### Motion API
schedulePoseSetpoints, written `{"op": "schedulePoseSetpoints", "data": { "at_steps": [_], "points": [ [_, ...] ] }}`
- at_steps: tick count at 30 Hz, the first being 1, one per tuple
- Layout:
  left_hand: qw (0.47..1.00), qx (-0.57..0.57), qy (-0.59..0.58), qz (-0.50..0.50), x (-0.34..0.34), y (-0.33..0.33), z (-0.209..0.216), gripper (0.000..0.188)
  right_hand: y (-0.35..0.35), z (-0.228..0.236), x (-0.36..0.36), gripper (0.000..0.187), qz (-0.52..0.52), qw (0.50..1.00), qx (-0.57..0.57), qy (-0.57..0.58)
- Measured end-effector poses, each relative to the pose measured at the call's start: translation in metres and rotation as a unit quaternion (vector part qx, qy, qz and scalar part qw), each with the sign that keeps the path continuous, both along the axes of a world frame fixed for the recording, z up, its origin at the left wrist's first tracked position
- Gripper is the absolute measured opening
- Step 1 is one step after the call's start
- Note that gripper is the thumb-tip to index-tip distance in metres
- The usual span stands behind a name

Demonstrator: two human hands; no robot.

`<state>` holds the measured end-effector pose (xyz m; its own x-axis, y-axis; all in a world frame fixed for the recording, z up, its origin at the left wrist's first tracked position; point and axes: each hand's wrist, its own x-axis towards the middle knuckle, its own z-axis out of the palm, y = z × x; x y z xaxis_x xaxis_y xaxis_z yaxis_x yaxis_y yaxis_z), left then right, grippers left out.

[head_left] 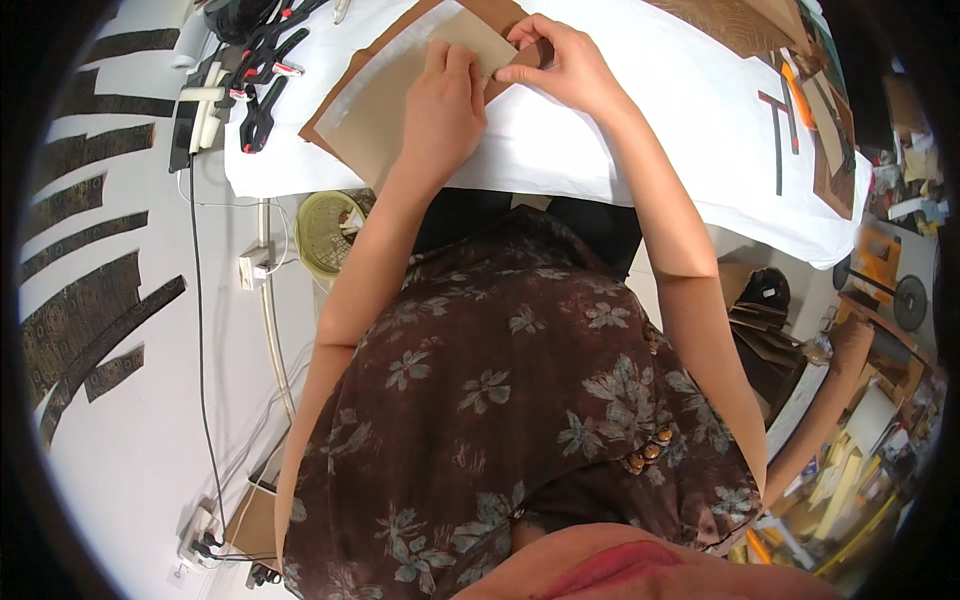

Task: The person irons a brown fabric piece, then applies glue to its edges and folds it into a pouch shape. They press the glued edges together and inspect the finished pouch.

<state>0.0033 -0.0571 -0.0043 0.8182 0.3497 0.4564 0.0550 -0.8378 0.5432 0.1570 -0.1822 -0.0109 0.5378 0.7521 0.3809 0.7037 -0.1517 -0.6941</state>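
A beige sheet (365,130) lies slanted over a white-edged layer and a larger brown sheet (322,118) on the white-covered table. My left hand (445,110) rests on the beige sheet near its right edge, fingers bent and close together, the thumb at that edge. Just to the right, my right hand (570,68) pinches a small brown piece (532,58) between thumb and fingers, at the sheet's right corner. The piece looks flat with a darker end; its exact kind I cannot tell. Part of the sheet's edge is hidden under my left hand.
Black spring clamps (262,115) lie at the table's left end. An orange-handled tool (797,95) and a dark T-shaped tool (777,140) lie on the right, beside brown boards (835,185). A green basket (322,232) stands below the table's front edge.
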Motion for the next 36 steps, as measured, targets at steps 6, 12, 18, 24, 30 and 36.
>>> {"op": "schedulePoseSetpoints", "data": {
  "at_steps": [6,12,18,24,30,36],
  "points": [
    [1.000,-0.016,-0.003,0.005,-0.001,0.008,-0.006,0.014,0.010,0.022,-0.009,0.019,-0.041,0.992,0.021,-0.116],
    [0.980,-0.142,0.040,-0.134,-0.008,0.051,0.003,0.018,0.003,0.028,-0.027,0.026,0.225,0.968,-0.038,-0.108],
    [0.965,-0.138,0.187,-0.123,-0.015,0.049,0.054,0.021,0.013,0.021,-0.037,0.024,0.252,0.947,-0.051,-0.191],
    [0.986,0.038,-0.044,-0.153,-0.021,0.051,0.014,0.026,0.010,0.015,-0.040,0.015,0.247,0.951,-0.001,-0.187],
    [0.993,0.011,0.020,-0.115,-0.047,0.038,0.009,0.026,0.009,0.013,-0.045,0.012,0.250,0.952,0.030,-0.172],
    [0.995,0.061,0.002,-0.076,-0.057,0.013,0.010,0.041,0.017,0.006,-0.039,0.012,0.266,0.951,0.025,-0.157]
  ]
}}
